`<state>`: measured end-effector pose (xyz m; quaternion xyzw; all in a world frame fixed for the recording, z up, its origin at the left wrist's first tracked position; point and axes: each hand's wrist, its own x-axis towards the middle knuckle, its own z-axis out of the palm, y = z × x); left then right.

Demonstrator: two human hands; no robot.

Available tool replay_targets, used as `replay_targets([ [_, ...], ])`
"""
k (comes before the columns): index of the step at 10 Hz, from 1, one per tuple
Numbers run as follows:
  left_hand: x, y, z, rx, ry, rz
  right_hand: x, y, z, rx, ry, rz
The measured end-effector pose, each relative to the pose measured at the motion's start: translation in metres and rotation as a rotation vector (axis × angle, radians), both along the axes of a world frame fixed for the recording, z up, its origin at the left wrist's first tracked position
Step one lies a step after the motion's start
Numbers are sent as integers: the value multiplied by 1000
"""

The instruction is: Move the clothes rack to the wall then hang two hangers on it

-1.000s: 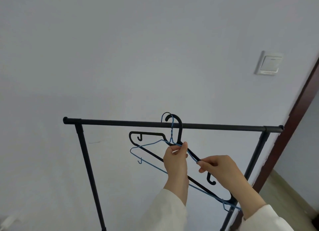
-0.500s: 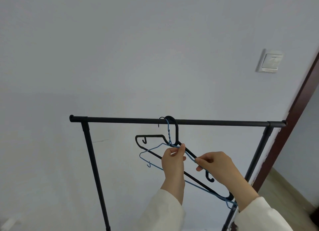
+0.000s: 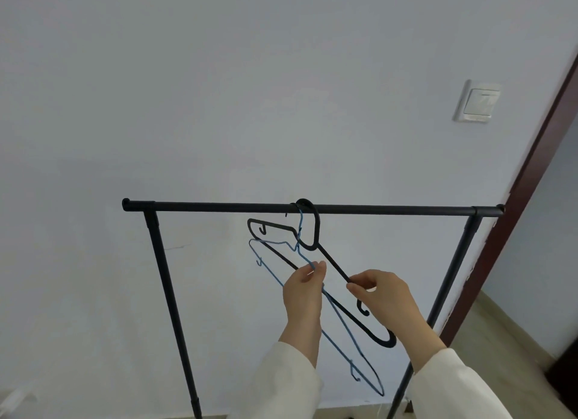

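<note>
A black clothes rack (image 3: 219, 206) stands close to the white wall, its top bar level across the view. A black plastic hanger (image 3: 331, 263) and a thin blue wire hanger (image 3: 275, 277) both have their hooks over the middle of the bar. My left hand (image 3: 305, 288) pinches the blue hanger's shoulder wire between thumb and fingers. My right hand (image 3: 383, 296) pinches the black hanger's right shoulder arm. The two hangers hang tilted, their right ends lower and nearer to me.
A white light switch (image 3: 477, 105) is on the wall at upper right. A dark red door frame (image 3: 531, 174) runs down the right edge, just beyond the rack's right post (image 3: 450, 281). Pale flooring shows at lower right.
Both hooks have settled onto the bar. My hands slid down and apart along the hangers, and the black hanger has separated to the right from the blue one.
</note>
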<state>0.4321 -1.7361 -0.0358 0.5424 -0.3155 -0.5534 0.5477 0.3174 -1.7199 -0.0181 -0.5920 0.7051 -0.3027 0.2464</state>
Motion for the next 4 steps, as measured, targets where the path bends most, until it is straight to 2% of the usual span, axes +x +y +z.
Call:
replay_targets([
  [2, 8, 12, -1, -47, -63, 83, 3, 11, 1, -124, -56, -56],
  [3, 12, 16, 1, -141, -125, 156, 9, 16, -1, -188, -118, -66],
  [4, 16, 18, 9, -196, -156, 134, 19, 20, 0, -240, -241, -84],
])
